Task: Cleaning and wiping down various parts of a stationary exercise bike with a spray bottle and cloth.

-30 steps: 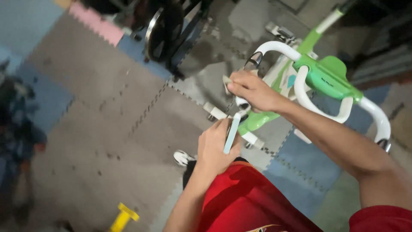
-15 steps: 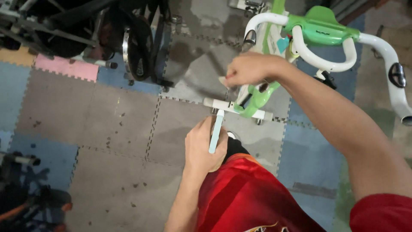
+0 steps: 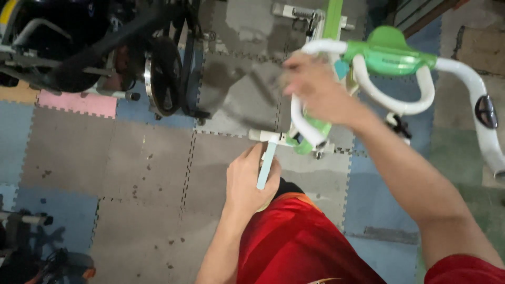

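Looking down from the head camera over red shorts at a green-and-white exercise bike standing on interlocking foam floor mats in grey, blue and pink.

Left hand: gripping a pale blue flat tool, fingers curled round its lower end, the upper end pointing up toward the white crossbar at the bike's base and seeming to touch it, though the joint is too small to make out clearly.

Right hand: blurred by motion, hovering at the white handlebar, just beside the near curved loop of it. Cannot tell whether clenched or loose; fingers looking partly spread over the bar rather than wrapped on it.

Handlebar sweeping out to the right in a long white curve, carrying a dark round pad near its far end. Green moulded console sitting at the centre of the bars, above a green frame stem running up out of view.

Standing at upper left, well apart from both hands: a second, black exercise machine with a dark flywheel resting on the mats. Lying at lower left, partly cut by the edge: more dark equipment with an orange tip.

No containers showing anywhere in view.
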